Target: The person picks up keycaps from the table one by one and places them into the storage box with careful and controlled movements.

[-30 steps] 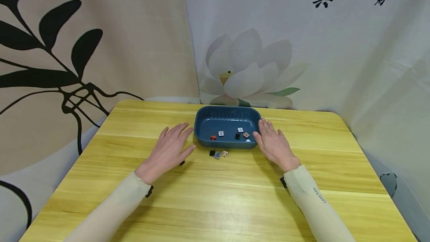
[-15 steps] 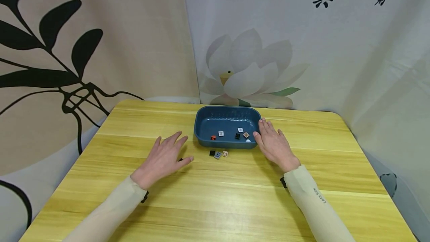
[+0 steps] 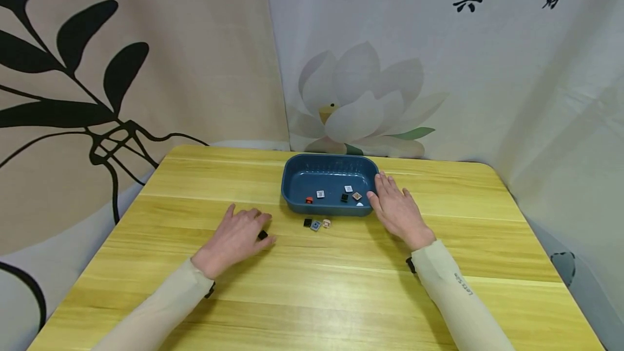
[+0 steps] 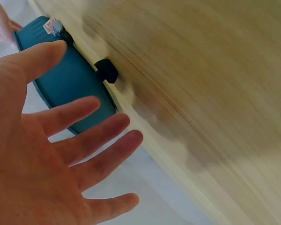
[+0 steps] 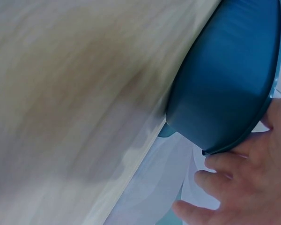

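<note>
My left hand (image 3: 234,240) hovers over the left-middle of the table, fingers apart. Between its thumb and index finger in the head view shows a small black block (image 3: 262,235), keycap-like in shape. In the left wrist view this black block (image 4: 107,70) sits on the table, apart from the fingertips. My right hand (image 3: 402,215) rests against the right end of a blue rectangular dish (image 3: 326,210), with fingers fairly straight. The right wrist view shows its fingers at the rim of the dish (image 5: 220,79); the thumb is mostly hidden there.
Just in front of the dish lie a black block (image 3: 307,222), a blue-grey one (image 3: 316,225) and a pale one (image 3: 326,223). Inside are several small blocks, including a red one (image 3: 309,200) and a white one (image 3: 320,194). A curtain (image 3: 219,69) hangs behind the wooden table (image 3: 312,297).
My left hand has drawn back from beside the dish, toward me and slightly left, and lowered around the black block. The right hand and the dish have stayed put.
</note>
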`<state>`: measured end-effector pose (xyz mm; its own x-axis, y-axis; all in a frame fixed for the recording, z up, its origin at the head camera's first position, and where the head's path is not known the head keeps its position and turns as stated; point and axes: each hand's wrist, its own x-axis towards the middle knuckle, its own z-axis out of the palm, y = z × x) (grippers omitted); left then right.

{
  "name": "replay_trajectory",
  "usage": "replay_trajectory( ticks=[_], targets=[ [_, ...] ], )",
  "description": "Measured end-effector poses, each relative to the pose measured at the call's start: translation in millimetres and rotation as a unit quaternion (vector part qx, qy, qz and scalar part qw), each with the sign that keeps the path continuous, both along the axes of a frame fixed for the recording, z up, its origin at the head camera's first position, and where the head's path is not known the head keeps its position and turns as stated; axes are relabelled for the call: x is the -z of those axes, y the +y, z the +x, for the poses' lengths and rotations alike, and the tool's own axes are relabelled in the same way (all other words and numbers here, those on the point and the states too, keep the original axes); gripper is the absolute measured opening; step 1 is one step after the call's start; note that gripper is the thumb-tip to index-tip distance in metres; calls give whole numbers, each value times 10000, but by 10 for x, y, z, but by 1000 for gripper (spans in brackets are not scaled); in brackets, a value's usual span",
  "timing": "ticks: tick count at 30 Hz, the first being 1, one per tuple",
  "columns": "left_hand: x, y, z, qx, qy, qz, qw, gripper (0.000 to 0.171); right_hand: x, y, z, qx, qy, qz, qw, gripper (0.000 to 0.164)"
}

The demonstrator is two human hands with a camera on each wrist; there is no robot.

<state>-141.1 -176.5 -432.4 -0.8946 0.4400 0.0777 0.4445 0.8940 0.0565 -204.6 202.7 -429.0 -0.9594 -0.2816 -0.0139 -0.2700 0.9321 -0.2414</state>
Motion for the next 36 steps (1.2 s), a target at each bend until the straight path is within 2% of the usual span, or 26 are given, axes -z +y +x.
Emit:
replay_trajectory(
  ticks=[7,21,36],
  targets=[
    [-25,-8,36,188,107,-113,9997,34,0,-1,-2,-1,-2,-17,10000,69],
    [3,-7,56,414,295,-224,9985,16,-2,-11,1,28,12,10,10000,69],
    [20,25,39,559,624,-20,9965,14,2,-5,4,33,16,-63,10000,69]
  ],
)
